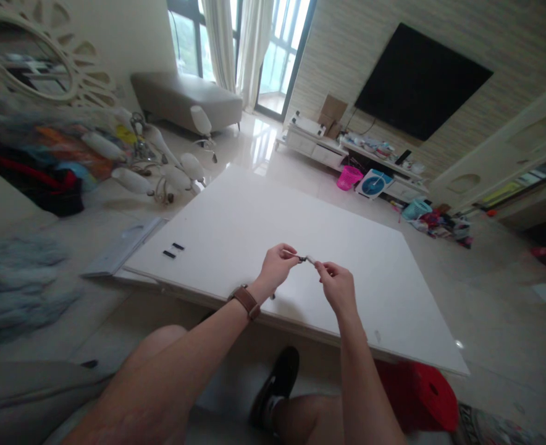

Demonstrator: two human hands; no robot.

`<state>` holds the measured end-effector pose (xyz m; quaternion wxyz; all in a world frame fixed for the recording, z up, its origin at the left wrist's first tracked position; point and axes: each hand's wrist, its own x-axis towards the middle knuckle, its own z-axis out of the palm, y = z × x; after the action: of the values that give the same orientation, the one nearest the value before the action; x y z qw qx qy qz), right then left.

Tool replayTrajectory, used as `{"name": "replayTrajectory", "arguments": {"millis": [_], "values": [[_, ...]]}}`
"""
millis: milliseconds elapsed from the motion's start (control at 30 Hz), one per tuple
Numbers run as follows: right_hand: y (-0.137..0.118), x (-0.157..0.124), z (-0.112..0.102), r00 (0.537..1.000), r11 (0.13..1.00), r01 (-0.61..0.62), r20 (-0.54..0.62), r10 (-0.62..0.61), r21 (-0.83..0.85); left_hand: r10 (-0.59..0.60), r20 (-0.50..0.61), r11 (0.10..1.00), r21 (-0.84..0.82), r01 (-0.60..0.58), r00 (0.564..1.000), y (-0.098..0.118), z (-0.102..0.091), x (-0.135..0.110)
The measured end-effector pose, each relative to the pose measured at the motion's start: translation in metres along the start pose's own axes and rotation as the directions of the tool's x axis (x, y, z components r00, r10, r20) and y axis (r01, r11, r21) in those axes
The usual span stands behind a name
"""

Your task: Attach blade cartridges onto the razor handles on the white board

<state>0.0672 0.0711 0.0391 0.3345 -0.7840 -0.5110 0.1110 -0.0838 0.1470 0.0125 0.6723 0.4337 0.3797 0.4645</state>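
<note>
Over the large white board, my two hands meet with fingertips pinched close together. My left hand, with a brown watch strap at the wrist, grips a small dark piece that has a thin pale part. My right hand pinches a small white piece, which touches or nearly touches the dark one. Both pieces are too small to name. On the board's left part lie two short black strips with something pale between them. A small dark thing shows by my left wrist.
A chandelier with white shades stands on the floor beyond the board's left corner. White panels lie at its left edge. A red roll sits near the right front. Further back are a grey bench and a pink basket.
</note>
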Motion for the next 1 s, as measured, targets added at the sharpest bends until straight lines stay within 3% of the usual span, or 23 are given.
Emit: {"name": "replayTrajectory", "arguments": {"millis": [100,200,333,533,667,1000], "values": [[0.002,0.003,-0.004,0.998,0.998,-0.019,-0.055,0.022,0.057,0.003,-0.018,1.000,0.012,-0.003,1.000,0.000,0.002,0.003],[-0.001,-0.002,0.001,0.999,0.986,0.023,0.045,-0.030,0.163,0.000,-0.002,1.000,-0.011,0.000,1.000,-0.001,0.004,0.003],[-0.006,-0.010,0.011,0.993,0.990,0.029,0.114,-0.045,0.137,0.001,-0.006,0.997,-0.080,-0.001,1.000,-0.004,0.005,0.000],[-0.009,-0.012,0.009,0.998,0.993,0.064,-0.012,-0.063,0.095,0.003,-0.018,0.998,-0.055,-0.004,1.000,-0.007,0.003,-0.005],[-0.010,-0.014,0.009,0.998,0.996,0.055,0.032,-0.057,0.071,-0.011,0.022,0.996,-0.091,0.013,1.000,-0.006,0.005,-0.005],[-0.009,-0.007,0.014,0.998,0.994,0.027,0.052,-0.033,0.106,-0.078,-0.014,0.969,-0.236,0.072,0.997,0.000,0.008,-0.002]]}}
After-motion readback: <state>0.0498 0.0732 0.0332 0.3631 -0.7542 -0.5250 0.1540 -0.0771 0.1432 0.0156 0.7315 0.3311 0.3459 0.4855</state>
